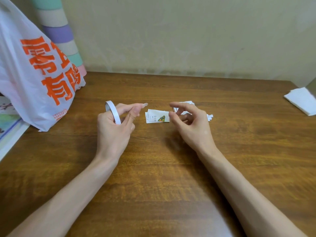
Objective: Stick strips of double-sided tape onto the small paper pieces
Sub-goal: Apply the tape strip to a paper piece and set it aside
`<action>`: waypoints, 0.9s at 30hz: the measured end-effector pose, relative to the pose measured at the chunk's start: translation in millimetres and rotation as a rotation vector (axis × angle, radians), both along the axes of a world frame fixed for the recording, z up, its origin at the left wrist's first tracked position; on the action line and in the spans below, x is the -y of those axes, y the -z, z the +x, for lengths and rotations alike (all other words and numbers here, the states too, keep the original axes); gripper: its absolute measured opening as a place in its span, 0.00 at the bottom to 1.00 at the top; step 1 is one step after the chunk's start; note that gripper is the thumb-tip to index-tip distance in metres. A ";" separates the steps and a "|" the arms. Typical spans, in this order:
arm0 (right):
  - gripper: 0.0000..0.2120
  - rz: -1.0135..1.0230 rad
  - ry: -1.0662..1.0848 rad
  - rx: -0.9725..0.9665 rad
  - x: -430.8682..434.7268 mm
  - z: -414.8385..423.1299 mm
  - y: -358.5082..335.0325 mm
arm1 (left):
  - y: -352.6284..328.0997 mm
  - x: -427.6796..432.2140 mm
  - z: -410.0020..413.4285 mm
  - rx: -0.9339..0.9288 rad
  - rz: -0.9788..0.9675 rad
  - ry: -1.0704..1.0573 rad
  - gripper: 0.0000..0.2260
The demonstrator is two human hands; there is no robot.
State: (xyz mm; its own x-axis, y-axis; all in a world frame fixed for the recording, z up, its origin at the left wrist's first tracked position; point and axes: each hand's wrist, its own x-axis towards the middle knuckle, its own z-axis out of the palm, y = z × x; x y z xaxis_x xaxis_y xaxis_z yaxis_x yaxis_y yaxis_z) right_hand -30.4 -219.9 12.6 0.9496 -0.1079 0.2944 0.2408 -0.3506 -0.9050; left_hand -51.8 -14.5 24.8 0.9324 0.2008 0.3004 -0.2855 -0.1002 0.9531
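The left hand (114, 129), left of the frame's centre, grips the roll of double-sided tape (112, 112). The white ring stands on edge, its lower part wrapped by the curled fingers, while thumb and forefinger stretch right towards the middle. A small pale bit shows at the forefinger's tip; whether it is the tape's end or a nail I cannot tell.

The right hand (189, 124), right of centre, hovers with loosely curled fingers, thumb and forefinger apart and nothing visible between them; it is slightly blurred.

Between the two hands a printed paper piece (156, 117) lies flat on the wooden table (153, 177). More small paper pieces (187, 102) lie in a pile partly hidden behind the right hand.

At the left stands a white plastic bag (34, 74) with orange lettering. Behind it, at the upper left, rises a stack of pastel rolls (58, 31). Folded white tissue (302, 101) lies at the right edge.
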 end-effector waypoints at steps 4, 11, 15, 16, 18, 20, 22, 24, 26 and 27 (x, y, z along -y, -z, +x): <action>0.07 -0.431 0.109 0.125 0.8 14.1 17.0 | 0.6 -0.6 0.6 -0.031 0.021 -0.030 0.08; 0.09 -0.757 0.146 0.159 -8.2 25.9 25.4 | -3.4 0.7 0.9 -0.053 0.070 -0.087 0.08; 0.08 -0.779 0.161 0.160 -9.3 25.8 24.7 | -4.1 1.2 0.8 -0.062 0.089 -0.093 0.09; 0.07 -0.783 0.166 0.171 -10.2 25.3 24.8 | -4.4 1.2 0.6 -0.059 0.083 -0.092 0.09; 0.06 -0.786 0.174 0.203 -11.1 24.6 24.9 | -5.2 0.7 0.1 -0.053 0.075 -0.094 0.09; 0.05 -0.771 0.177 0.236 -11.3 24.0 24.8 | -5.7 0.1 0.0 -0.054 0.076 -0.100 0.09; 0.05 -0.708 0.168 0.264 -12.2 23.2 22.4 | -5.9 -0.5 0.8 -0.060 0.078 -0.107 0.09; 0.05 -0.634 0.105 0.256 -9.9 20.4 16.9 | -5.8 -1.8 1.7 -0.067 0.079 -0.115 0.09; 0.06 -0.636 -0.023 0.194 -2.5 14.0 11.1 | -5.8 -4.2 3.0 -0.068 0.077 -0.128 0.10; 0.07 -0.673 -0.089 0.158 2.3 9.7 8.6 | -6.3 -5.1 3.4 -0.066 0.073 -0.136 0.10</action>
State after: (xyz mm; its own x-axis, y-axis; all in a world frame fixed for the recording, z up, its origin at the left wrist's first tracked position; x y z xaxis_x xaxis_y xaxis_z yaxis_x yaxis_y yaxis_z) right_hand -20.7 -222.2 3.9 0.8865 0.2230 0.4055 0.4057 -0.7961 -0.4491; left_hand -48.3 -9.3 31.1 0.9162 0.3067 0.2579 -0.2016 -0.2034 0.9581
